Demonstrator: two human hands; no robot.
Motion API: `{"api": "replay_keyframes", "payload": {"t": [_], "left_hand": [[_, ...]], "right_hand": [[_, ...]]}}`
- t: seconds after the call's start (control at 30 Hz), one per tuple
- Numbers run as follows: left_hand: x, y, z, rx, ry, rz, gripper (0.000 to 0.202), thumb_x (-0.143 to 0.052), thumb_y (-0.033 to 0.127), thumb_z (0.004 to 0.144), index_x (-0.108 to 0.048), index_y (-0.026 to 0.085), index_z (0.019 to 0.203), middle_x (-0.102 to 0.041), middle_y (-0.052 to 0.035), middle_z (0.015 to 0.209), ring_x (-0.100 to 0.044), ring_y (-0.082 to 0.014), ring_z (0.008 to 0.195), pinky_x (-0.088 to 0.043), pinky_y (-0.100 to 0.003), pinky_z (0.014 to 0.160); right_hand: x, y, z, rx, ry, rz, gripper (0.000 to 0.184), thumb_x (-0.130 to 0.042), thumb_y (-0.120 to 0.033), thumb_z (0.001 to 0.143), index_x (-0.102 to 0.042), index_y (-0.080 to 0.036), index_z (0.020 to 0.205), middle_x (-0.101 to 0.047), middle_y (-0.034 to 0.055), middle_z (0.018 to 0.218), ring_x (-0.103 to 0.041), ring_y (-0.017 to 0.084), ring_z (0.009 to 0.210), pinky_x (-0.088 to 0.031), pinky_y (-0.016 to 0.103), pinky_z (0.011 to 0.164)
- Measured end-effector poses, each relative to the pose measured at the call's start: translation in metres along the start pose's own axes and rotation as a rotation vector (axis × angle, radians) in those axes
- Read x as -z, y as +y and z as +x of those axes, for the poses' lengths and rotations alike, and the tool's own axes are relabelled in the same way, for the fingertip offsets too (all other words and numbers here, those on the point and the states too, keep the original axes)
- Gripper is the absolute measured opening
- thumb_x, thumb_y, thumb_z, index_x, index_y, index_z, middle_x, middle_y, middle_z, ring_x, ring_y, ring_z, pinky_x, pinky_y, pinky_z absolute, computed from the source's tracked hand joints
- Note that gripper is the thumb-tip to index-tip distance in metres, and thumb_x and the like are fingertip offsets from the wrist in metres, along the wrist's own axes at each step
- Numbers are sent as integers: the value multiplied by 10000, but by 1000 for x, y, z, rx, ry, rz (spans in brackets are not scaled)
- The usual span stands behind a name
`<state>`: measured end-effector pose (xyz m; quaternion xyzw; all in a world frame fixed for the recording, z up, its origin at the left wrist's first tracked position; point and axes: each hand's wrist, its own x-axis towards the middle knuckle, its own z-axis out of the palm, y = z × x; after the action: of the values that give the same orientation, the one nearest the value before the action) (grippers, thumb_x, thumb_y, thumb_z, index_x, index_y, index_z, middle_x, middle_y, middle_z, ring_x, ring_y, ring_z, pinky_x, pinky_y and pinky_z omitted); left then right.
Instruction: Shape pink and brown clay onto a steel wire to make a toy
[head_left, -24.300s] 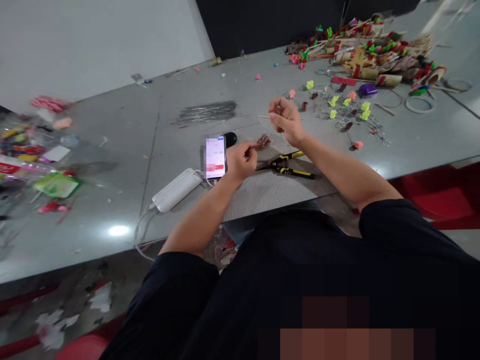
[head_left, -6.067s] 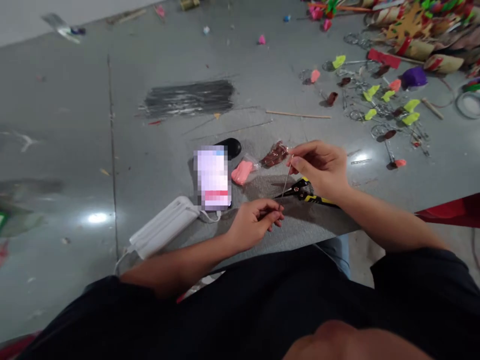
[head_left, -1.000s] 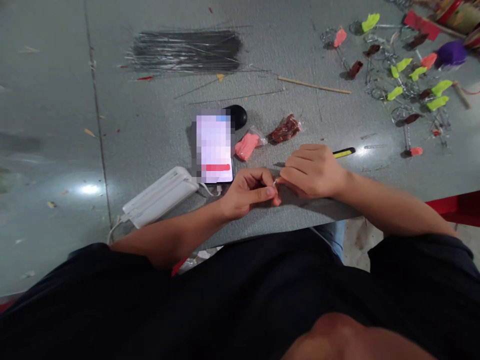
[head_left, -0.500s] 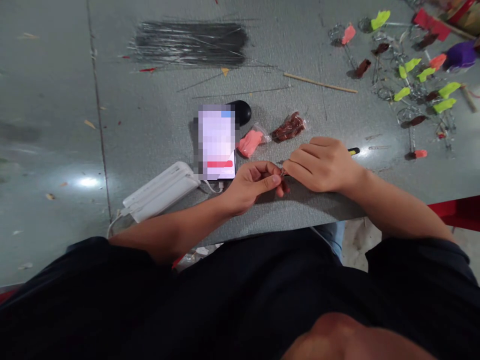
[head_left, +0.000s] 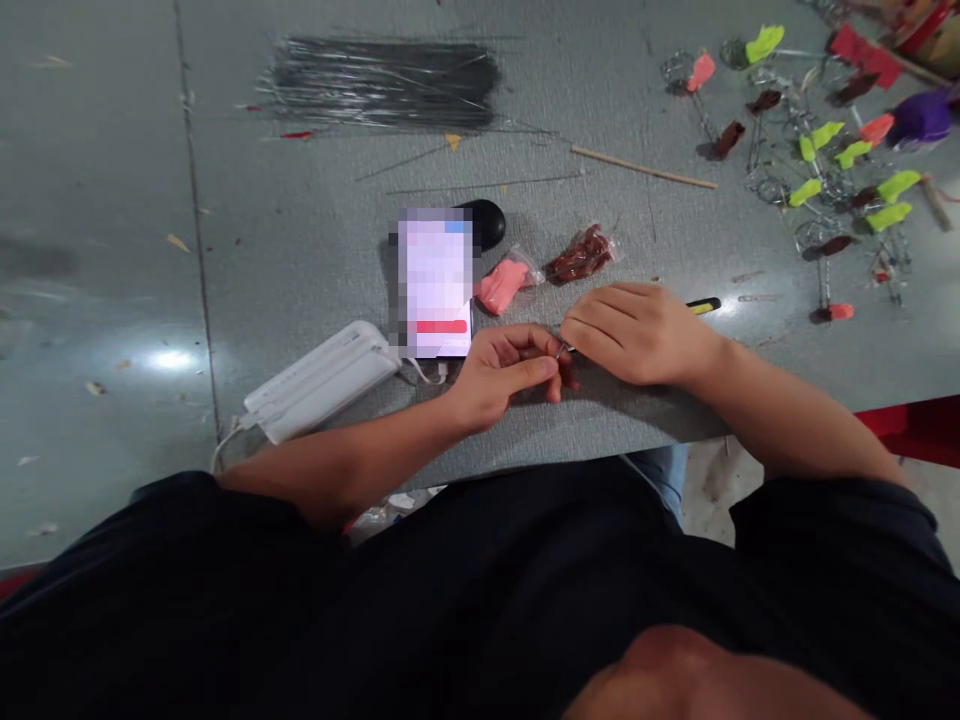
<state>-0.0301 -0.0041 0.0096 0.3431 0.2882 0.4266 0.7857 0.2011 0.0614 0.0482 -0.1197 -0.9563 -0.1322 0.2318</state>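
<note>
My left hand point(head_left: 499, 378) is closed in a pinch, thumb against fingers, on a thin piece of metal wire point(head_left: 560, 350). Close against its fingertips, my right hand point(head_left: 626, 335) is wrapped, palm down, round a tool with a black-and-yellow handle point(head_left: 703, 306). The handle's end sticks out behind that hand and a dark tip shows by the left fingers. Most of the tool is hidden under the right hand, so its kind is not plain. Just beyond the hands lie a bag of pink material point(head_left: 504, 287) and a bag of brown material point(head_left: 583, 254).
A lit phone point(head_left: 439, 280) rests beside a black rounded object point(head_left: 487, 225), cabled to a white power bank point(head_left: 322, 380). Farther back lie a bundle of thin wires point(head_left: 382, 85) and a wooden stick point(head_left: 645, 168). Wire pieces with coloured lumps point(head_left: 821, 140) spread at right.
My right hand has shifted very slightly and more of the yellow-and-black handle shows. The metal between the fingertips has turned a little. Both hands stay together.
</note>
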Motion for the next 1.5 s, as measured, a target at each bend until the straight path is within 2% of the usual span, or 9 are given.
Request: {"api": "replay_keyframes", "payload": {"t": [0.27,0.4,0.53,0.73,0.9,1.03,1.13,1.3,1.5], "left_hand": [[-3,6,2,2,-14,159,389,-947,475,934,-790,138,821,-820,-52,730,-774,-110,666,-625,-189,693],[-3,4,3,-38,-19,78,369,-952,440,935,-756,155,809,-812,-37,706,-797,-128,702,-645,-216,741],[0,2,3,-35,-35,45,405,-952,466,930,-724,162,789,-821,-47,703,-839,-173,745,-690,-272,798],[0,6,0,-19,-24,75,424,-963,486,914,-723,155,801,-828,-47,701,-850,-184,730,-707,-285,791],[-2,4,-3,6,-33,65,421,-969,484,909,-726,158,799,-848,-49,743,-873,-195,785,-729,-298,820],[-2,1,-3,-14,4,38,380,-980,488,898,-805,152,929,-854,-45,766,-868,-183,774,-737,-310,873],[-2,0,-1,33,-5,-20,371,-1004,442,873,-820,147,1001,-855,-44,775,-874,-200,798,-736,-323,866],[-5,5,2,102,-36,-110,374,-990,441,887,-767,144,842,-809,-40,691,-843,-188,753,-713,-290,802],[-3,7,3,109,-28,-138,409,-1011,439,868,-729,145,839,-779,-9,655,-822,-151,664,-707,-279,887]], "right_hand": [[2,-4,2,23,34,8,148,-626,-172,1132,-735,-157,1032,-721,17,850,-635,164,795,-491,342,699],[-1,-4,-1,-34,61,-25,188,-622,-236,1150,-738,-189,1010,-738,6,876,-638,154,794,-464,336,682],[-5,-9,-1,-100,79,-33,229,-606,-223,1149,-717,-205,950,-730,-1,847,-617,158,764,-444,337,664],[-8,-17,1,-247,102,196,228,-576,-199,1143,-691,-193,947,-701,-8,807,-576,133,709,-458,296,659],[-8,-12,0,-227,139,131,179,-592,-217,1139,-708,-201,1003,-732,8,876,-602,161,770,-451,321,685],[-9,-5,-1,-164,103,97,277,-473,-164,1163,-708,-197,1020,-738,26,913,-634,180,860,-481,327,750],[-8,-3,-1,-111,77,95,275,-488,-191,1177,-711,-197,1016,-725,15,896,-629,175,864,-475,326,758],[-7,-6,-1,-43,88,10,186,-613,-186,1138,-730,-196,994,-698,4,860,-608,159,821,-443,338,726],[-11,-7,-4,-169,89,7,193,-601,-221,1133,-698,-227,966,-713,2,868,-575,168,787,-396,362,709]]}}
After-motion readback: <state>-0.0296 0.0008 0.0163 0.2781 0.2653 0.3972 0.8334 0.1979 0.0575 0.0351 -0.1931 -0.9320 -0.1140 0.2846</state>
